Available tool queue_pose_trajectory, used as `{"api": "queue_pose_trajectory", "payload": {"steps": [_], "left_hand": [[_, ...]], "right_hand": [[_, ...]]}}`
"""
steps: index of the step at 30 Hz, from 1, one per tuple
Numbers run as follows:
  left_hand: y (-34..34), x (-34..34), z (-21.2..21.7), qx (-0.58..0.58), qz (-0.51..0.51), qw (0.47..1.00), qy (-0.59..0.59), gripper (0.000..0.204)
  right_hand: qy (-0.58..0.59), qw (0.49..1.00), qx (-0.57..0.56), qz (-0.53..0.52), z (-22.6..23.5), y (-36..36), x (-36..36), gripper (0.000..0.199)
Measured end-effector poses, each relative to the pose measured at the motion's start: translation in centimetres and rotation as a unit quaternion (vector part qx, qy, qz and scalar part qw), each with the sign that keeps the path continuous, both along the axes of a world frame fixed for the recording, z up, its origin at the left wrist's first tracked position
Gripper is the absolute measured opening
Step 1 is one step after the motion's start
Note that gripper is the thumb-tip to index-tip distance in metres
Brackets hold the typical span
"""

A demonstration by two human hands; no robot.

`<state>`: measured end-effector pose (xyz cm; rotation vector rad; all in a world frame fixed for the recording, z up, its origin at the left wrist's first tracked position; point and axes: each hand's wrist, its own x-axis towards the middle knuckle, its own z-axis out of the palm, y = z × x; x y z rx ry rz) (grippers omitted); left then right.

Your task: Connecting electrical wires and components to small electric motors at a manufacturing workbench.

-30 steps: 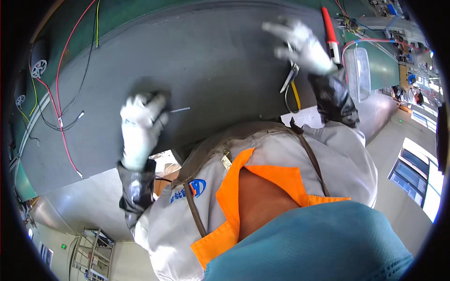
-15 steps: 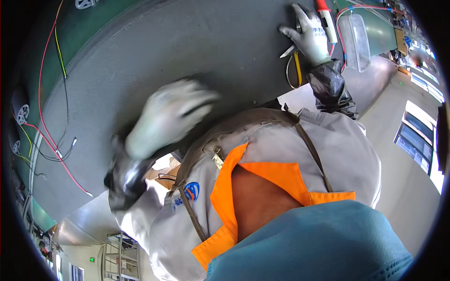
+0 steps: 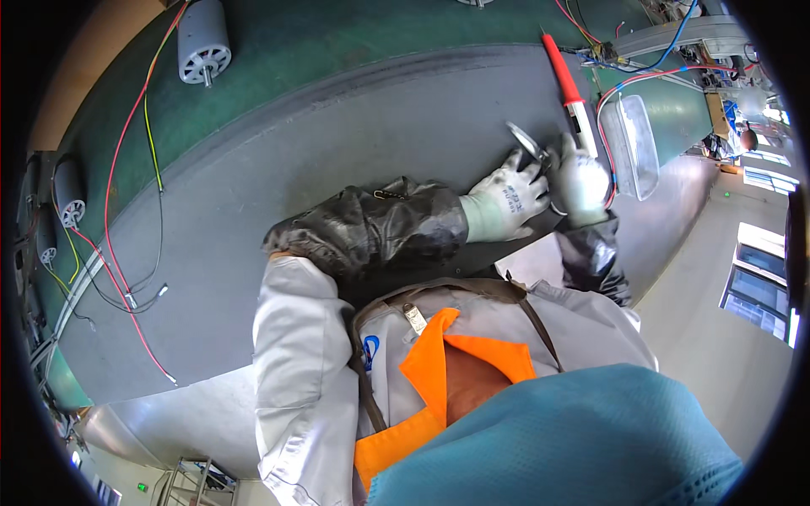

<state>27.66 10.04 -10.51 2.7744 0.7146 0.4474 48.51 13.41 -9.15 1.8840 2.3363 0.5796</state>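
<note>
Both my hands wear white gloves and meet at the right of the grey mat [image 3: 337, 143]. My left hand [image 3: 506, 201] reaches across from a dark sleeve cover, its fingertips on a small shiny metal piece [image 3: 525, 139]. My right hand [image 3: 582, 179] is closed right beside it and grips the same piece from the other side. A red-handled tool with a white tip [image 3: 564, 78] lies just beyond my right hand. What exactly the metal piece is cannot be made out.
A clear plastic tub [image 3: 633, 143] sits to the right of my hands. Grey electric motors [image 3: 202, 38] [image 3: 67, 196] rest on the green bench at the left. Red, yellow and black wires [image 3: 126, 253] trail over the mat's left side.
My left hand has swung from the mat's left side across to the right, joining my right hand. The right hand came back slightly from the tools and closed.
</note>
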Motion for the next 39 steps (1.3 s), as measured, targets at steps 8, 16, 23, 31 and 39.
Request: {"api": "queue_pose_trajectory", "payload": {"steps": [8,16,23,31,39], "left_hand": [[2.5,-5.4,2.4,-0.012,0.083,0.996,0.022,0.023],[5.5,-17.6,0.9,0.009,0.364,0.872,-0.327,0.032],[8.0,-18.4,0.2,0.122,0.428,0.86,-0.25,0.043],[-1.9,-24.3,2.7,0.031,0.226,0.953,-0.199,0.063],[-9.2,-27.2,10.6,0.041,0.289,0.866,0.407,0.056]], "right_hand": [[0.239,0.954,0.019,0.181,4.5,20.4,-9.4,0.07],[0.799,0.578,-0.134,0.094,-7.5,33.8,-16.0,0.079],[0.654,0.706,-0.272,0.0,5.1,2.6,-20.8,0.072],[0.561,0.643,-0.507,0.124,4.7,-13.0,-16.3,0.088],[0.144,0.881,0.055,0.447,7.4,-5.9,-18.8,0.048]]}}
